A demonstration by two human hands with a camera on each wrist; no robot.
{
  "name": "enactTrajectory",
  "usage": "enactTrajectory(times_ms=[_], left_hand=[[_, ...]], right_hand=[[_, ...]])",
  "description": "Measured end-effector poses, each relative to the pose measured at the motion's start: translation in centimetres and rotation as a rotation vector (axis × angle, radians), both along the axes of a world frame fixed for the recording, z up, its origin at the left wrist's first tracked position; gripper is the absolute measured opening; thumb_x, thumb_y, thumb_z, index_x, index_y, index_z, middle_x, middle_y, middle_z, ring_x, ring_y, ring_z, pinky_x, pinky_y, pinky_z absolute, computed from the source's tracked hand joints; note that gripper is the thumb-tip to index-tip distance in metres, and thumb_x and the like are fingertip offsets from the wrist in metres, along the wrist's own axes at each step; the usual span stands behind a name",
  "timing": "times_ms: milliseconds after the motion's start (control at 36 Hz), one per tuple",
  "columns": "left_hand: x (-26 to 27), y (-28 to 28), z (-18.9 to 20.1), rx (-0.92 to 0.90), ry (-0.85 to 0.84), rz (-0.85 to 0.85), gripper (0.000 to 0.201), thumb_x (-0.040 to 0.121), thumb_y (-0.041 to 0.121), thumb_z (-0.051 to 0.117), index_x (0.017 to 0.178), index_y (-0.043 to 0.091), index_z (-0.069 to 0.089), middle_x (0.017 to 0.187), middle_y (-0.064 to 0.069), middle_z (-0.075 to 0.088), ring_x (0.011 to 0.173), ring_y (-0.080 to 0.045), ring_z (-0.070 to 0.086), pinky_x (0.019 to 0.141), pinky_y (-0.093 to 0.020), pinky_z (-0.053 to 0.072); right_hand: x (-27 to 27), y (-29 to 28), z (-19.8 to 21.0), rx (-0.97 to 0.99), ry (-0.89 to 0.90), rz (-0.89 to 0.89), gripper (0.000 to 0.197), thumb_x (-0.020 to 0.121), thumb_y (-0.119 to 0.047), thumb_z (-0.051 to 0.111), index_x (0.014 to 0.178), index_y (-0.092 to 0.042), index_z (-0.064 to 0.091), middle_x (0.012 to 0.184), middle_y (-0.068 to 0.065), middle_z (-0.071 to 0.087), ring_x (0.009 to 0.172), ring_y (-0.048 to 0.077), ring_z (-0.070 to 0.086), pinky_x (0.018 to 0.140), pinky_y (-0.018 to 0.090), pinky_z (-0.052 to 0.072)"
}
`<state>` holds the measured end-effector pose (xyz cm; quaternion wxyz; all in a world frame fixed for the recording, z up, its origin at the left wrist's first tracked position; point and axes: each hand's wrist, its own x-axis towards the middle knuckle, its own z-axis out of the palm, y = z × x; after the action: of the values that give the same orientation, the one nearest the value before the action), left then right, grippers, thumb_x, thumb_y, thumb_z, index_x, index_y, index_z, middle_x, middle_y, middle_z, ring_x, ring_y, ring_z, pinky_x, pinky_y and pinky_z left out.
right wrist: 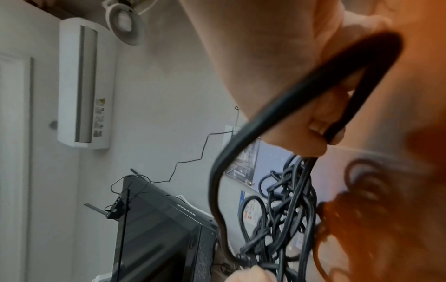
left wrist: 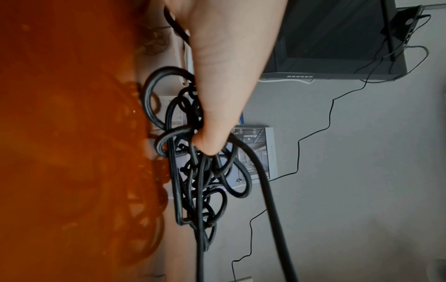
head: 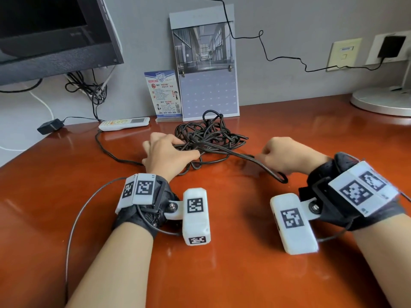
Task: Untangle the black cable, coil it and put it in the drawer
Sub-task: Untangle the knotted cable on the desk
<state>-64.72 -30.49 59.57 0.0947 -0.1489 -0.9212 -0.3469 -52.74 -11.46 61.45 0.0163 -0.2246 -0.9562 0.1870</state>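
Left hand (head: 165,152) lies on the near left edge of the tangled black cable (head: 211,135), fingers curled into its strands. Right hand (head: 287,155) pinches a doubled length drawn out of the knot toward the right. Most of the tangle rests on the glossy desk (head: 222,274), just before a calendar (head: 206,70).
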Motion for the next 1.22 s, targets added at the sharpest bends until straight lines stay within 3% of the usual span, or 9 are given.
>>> enactTrajectory(times_ms=[250, 333, 444, 528, 667, 806, 944, 1056, 1222], left_hand=[[-0.3, -0.5, 0.3, -0.121, -0.048, 0.097, 0.036, 0.068, 0.052, 0.068, 0.084, 0.023, 0.054, 0.109, 0.003, 0.035, 0.12, -0.023, 0.03, 0.101, -0.05, 0.027], [-0.3, -0.4, 0.3, -0.075, -0.04, 0.034, 0.032, 0.07, 0.046, 0.068, 0.085, 0.022, 0.053, 0.109, 0.004, 0.034, 0.117, -0.019, 0.03, 0.098, -0.042, 0.031], [-0.1, -0.2, 0.0, 0.011, -0.043, -0.124, 0.036, 0.073, 0.035, 0.069, 0.094, 0.013, 0.05, 0.111, 0.003, 0.034, 0.11, -0.013, 0.028, 0.086, -0.025, 0.028], [0.1, 0.1, 0.1, -0.04, -0.058, -0.184, 0.038, 0.063, 0.044, 0.065, 0.083, 0.018, 0.045, 0.109, 0.004, 0.035, 0.102, -0.011, 0.027, 0.095, -0.033, 0.034], [1.0, 0.8, 0.4, -0.109, -0.069, -0.225, 0.033, 0.057, 0.046, 0.057, 0.075, 0.025, 0.039, 0.107, 0.005, 0.035, 0.104, -0.012, 0.027, 0.1, -0.044, 0.034], [0.9, 0.8, 0.2, -0.085, -0.058, -0.2, 0.033, 0.065, 0.046, 0.063, 0.076, 0.025, 0.04, 0.107, 0.004, 0.036, 0.108, -0.014, 0.026, 0.099, -0.041, 0.032], [0.5, 0.8, -0.2, -0.016, -0.016, -0.086, 0.04, 0.074, 0.047, 0.069, 0.099, 0.022, 0.049, 0.112, 0.003, 0.029, 0.114, -0.012, 0.02, 0.099, -0.039, 0.023], [0.2, 0.7, -0.5, 0.144, -0.051, -0.065, 0.046, 0.074, 0.035, 0.072, 0.107, 0.019, 0.043, 0.113, 0.001, 0.021, 0.109, -0.014, 0.023, 0.093, -0.026, 0.026], [0.0, 0.6, -0.5, 0.311, -0.105, -0.064, 0.058, 0.077, 0.021, 0.07, 0.121, 0.015, 0.032, 0.114, -0.001, 0.026, 0.088, -0.013, 0.038, 0.08, -0.022, 0.03]], right_hand=[[1.5, 3.4, 1.4, 0.02, 0.165, -0.31, 0.034, 0.091, -0.022, 0.041, 0.065, -0.004, 0.053, 0.04, 0.006, 0.056, 0.054, 0.02, 0.058, 0.065, 0.031, 0.044], [1.8, 3.7, 1.3, 0.019, 0.063, -0.342, 0.035, 0.09, -0.019, 0.041, 0.064, -0.004, 0.058, 0.04, 0.004, 0.059, 0.056, 0.02, 0.061, 0.068, 0.03, 0.045], [1.1, 3.5, 0.2, 0.092, 0.022, -0.228, 0.017, 0.087, -0.013, 0.048, 0.097, -0.004, 0.057, 0.107, 0.019, 0.064, 0.094, 0.032, 0.056, 0.086, 0.037, 0.047], [0.5, 2.8, -0.2, 0.049, 0.049, 0.003, 0.043, 0.089, -0.021, 0.057, 0.131, -0.01, 0.05, 0.135, 0.014, 0.048, 0.124, 0.032, 0.045, 0.102, 0.034, 0.036], [0.5, 1.0, -0.5, -0.095, 0.095, 0.314, 0.037, 0.089, -0.019, 0.058, 0.126, -0.022, 0.059, 0.112, -0.003, 0.065, 0.096, 0.014, 0.059, 0.08, 0.023, 0.045], [0.0, 0.6, -1.1, -0.09, 0.163, 0.362, 0.032, 0.091, -0.023, 0.06, 0.123, -0.02, 0.06, 0.081, -0.023, 0.052, 0.075, -0.003, 0.051, 0.064, 0.01, 0.035], [0.1, -0.2, -1.0, -0.108, 0.361, 0.342, 0.016, 0.092, -0.022, 0.059, 0.091, -0.012, 0.071, 0.087, 0.004, 0.071, 0.082, 0.019, 0.065, 0.072, 0.025, 0.047], [-0.2, -1.4, -1.0, -0.071, 0.46, 0.365, 0.021, 0.092, -0.016, 0.054, 0.076, -0.015, 0.067, 0.071, -0.004, 0.063, 0.067, 0.015, 0.054, 0.059, 0.01, 0.037], [-0.2, -2.0, -0.9, -0.004, 0.564, 0.244, 0.023, 0.09, -0.032, 0.053, 0.067, -0.031, 0.054, 0.062, -0.009, 0.056, 0.066, 0.017, 0.052, 0.064, 0.032, 0.042]])
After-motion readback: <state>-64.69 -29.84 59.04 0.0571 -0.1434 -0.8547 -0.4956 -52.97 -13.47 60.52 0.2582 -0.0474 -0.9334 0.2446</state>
